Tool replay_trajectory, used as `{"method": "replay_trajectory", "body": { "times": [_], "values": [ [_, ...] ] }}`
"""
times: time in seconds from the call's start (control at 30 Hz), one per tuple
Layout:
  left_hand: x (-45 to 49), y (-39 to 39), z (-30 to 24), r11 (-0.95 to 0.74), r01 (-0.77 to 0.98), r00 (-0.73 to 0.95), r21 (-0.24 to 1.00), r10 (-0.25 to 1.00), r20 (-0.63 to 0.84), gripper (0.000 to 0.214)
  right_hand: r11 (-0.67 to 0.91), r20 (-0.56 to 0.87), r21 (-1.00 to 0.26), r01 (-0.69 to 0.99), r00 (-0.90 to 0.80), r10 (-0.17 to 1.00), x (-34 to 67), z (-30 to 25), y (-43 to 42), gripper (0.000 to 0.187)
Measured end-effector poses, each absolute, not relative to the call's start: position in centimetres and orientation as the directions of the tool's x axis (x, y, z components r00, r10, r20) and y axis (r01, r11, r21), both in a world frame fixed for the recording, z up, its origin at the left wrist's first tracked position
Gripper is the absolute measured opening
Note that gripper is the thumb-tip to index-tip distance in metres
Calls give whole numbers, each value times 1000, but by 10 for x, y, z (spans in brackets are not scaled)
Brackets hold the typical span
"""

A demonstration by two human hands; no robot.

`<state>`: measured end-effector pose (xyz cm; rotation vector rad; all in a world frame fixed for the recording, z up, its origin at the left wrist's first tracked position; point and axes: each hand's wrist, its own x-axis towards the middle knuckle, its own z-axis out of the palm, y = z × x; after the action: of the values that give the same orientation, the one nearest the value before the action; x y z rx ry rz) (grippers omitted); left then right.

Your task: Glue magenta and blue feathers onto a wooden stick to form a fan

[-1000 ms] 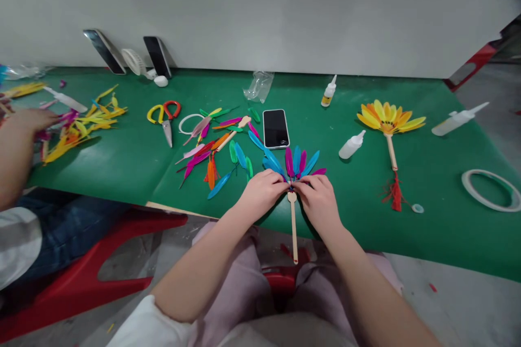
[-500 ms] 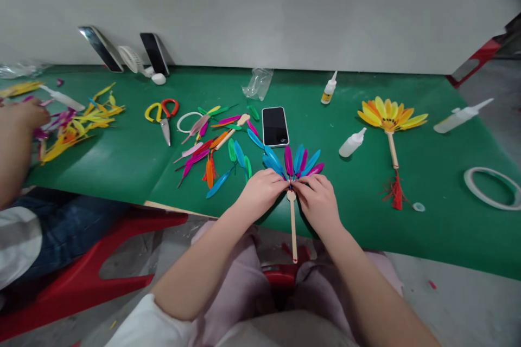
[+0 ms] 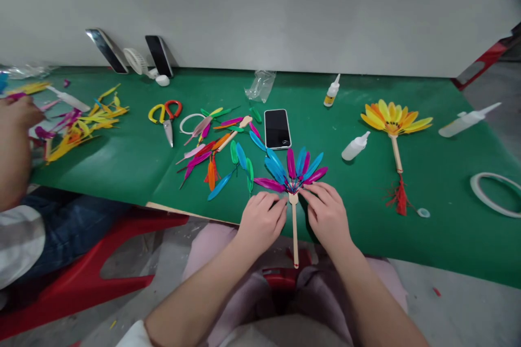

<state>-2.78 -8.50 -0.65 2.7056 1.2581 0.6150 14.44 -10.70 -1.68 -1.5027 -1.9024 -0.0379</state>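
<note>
A half-made feather fan (image 3: 291, 171) of blue and magenta feathers lies on the green table (image 3: 443, 173), near its front edge. Its wooden stick (image 3: 295, 233) points toward me and overhangs the edge. My left hand (image 3: 262, 222) rests just left of the stick's head, fingers stretched out with their tips beside it. My right hand (image 3: 328, 217) lies just right of it, fingers flat, tips at the base of the feathers. Neither hand grips anything.
Loose coloured feathers (image 3: 215, 152), scissors (image 3: 165, 114) and a phone (image 3: 277, 128) lie left and behind. A finished yellow fan (image 3: 394, 116), glue bottles (image 3: 354, 146) and a tape ring (image 3: 476, 187) are to the right. Another person's hand (image 3: 16, 135) works at far left above a red stool (image 3: 101, 276).
Both my hands have let go of the fan's base and slid back toward me. A magenta feather now shows at the fan's lower left.
</note>
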Motion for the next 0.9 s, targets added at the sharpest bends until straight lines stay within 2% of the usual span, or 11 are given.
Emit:
{"method": "replay_trajectory", "body": {
  "times": [0.13,0.23,0.37,0.5,0.6,0.9],
  "values": [
    [-36,-77,-9,-533,788,421,309,832,361,23,361,521,-299,883,-166,837,137,-15,-104,28],
    [-43,-56,-4,-473,831,362,294,860,359,26,345,508,-273,898,-171,845,135,-14,-103,27],
    [-49,-29,4,-510,832,471,217,857,208,31,341,501,-265,902,-174,848,136,-16,-103,24],
    [-53,-17,7,-581,800,566,151,813,136,31,342,497,-269,900,-175,850,136,-18,-103,23],
    [-57,-14,6,-596,791,583,136,803,123,29,345,499,-272,898,-175,849,136,-19,-103,22],
    [-54,-7,-3,-580,790,551,200,814,185,27,356,496,-276,893,-185,848,136,-21,-103,21]
  ]
}}
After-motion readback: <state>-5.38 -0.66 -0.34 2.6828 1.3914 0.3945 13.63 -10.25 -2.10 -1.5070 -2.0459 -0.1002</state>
